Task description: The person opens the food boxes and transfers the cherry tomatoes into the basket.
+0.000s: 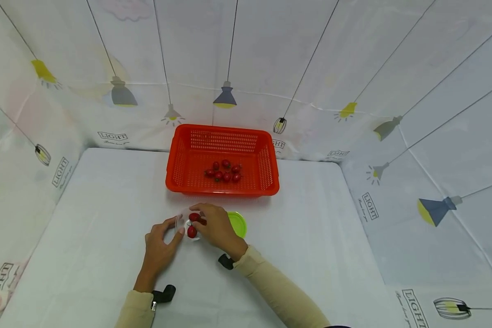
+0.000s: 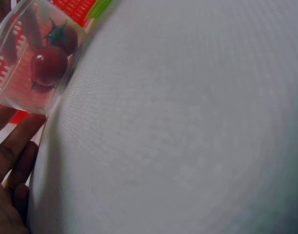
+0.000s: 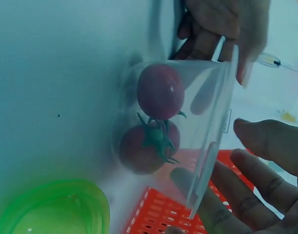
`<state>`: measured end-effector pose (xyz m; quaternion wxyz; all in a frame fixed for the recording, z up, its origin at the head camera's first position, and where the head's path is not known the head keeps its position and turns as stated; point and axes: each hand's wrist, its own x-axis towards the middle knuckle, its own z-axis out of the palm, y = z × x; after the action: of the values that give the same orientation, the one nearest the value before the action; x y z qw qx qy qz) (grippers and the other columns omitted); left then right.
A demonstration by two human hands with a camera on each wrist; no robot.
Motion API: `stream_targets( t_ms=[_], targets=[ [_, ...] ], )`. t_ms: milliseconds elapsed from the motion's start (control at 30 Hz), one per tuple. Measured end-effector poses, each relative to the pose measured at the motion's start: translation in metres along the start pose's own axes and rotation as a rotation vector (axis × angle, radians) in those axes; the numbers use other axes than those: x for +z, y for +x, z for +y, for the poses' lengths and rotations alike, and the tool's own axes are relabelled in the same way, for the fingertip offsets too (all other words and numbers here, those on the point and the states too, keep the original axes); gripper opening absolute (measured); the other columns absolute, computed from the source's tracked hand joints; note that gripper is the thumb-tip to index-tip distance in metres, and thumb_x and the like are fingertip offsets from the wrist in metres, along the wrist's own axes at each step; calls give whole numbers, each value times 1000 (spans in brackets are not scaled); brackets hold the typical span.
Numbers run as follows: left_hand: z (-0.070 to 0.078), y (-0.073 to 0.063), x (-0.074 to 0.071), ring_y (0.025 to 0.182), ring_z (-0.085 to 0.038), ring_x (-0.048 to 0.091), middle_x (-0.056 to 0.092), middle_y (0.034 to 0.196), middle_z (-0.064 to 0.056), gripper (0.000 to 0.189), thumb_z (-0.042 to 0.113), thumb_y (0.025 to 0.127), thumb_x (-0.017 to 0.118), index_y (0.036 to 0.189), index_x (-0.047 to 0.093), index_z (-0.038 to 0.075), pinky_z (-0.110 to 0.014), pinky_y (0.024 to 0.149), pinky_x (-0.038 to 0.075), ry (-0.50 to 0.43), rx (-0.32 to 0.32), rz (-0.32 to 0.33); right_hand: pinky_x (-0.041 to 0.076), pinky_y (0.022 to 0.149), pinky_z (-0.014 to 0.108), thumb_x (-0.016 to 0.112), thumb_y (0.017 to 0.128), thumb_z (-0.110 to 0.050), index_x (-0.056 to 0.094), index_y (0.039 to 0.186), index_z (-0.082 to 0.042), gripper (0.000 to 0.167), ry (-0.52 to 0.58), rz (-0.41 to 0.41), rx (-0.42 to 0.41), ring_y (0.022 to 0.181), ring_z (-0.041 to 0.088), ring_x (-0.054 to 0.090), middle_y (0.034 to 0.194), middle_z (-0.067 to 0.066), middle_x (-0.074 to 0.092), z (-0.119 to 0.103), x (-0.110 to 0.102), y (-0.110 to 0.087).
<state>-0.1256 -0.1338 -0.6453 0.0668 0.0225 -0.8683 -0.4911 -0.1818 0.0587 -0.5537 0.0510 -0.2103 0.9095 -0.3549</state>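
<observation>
A clear plastic cup (image 3: 195,134) stands on the white table in front of me, with two red cherry tomatoes (image 3: 161,92) with green stems at its bottom. My left hand (image 1: 160,248) holds the cup at its left side, thumb and fingers spread around the wall. From the right, my right hand (image 1: 217,228) reaches over the cup's rim. Its fingers (image 3: 241,200) are extended, one fingertip showing through the clear wall, and no tomato shows between them. To the right of the cup lies a bright green round lid (image 1: 238,223), partly hidden by the right hand.
Behind the cup, a red plastic basket (image 1: 222,190) with perforated walls holds several more cherry tomatoes (image 1: 226,176). White cloth walls (image 1: 246,59) printed with lamps enclose the table (image 1: 311,237) at the back and sides.
</observation>
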Motion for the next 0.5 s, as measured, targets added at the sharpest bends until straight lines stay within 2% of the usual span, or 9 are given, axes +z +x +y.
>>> stream_targets(
  t_ms=[100, 267, 400, 500],
  targets=[
    [0, 0, -1, 122, -29, 54, 72, 138, -12, 48, 39, 102, 70, 144, 66, 17, -48, 94, 27, -5, 1, 4, 59, 92, 30, 80, 95, -12, 73, 134, -12, 40, -79, 11, -34, 104, 22, 73, 125, 6, 78, -4, 5, 1],
    [0, 0, -1, 124, -30, 54, 71, 139, -12, 49, 39, 102, 71, 144, 66, 15, -48, 95, 26, -11, -1, -2, 57, 95, 29, 81, 95, -14, 74, 133, -13, 39, -167, -25, -32, 107, 16, 72, 125, 3, 78, -6, 13, 4],
    [-3, 0, 0, 124, -29, 54, 71, 139, -12, 50, 39, 101, 71, 144, 65, 15, -48, 95, 26, -6, -4, -1, 55, 84, 25, 82, 94, -14, 74, 131, -13, 38, -139, -66, -4, 94, 14, 68, 117, 4, 78, -7, 18, 6],
    [-4, 1, 0, 122, -29, 54, 72, 138, -12, 49, 39, 101, 71, 143, 66, 15, -47, 94, 27, -4, 3, 8, 53, 80, 22, 83, 93, -16, 75, 130, -15, 38, -84, -72, 16, 90, 12, 68, 114, 3, 78, -7, 21, 7]
  ],
)
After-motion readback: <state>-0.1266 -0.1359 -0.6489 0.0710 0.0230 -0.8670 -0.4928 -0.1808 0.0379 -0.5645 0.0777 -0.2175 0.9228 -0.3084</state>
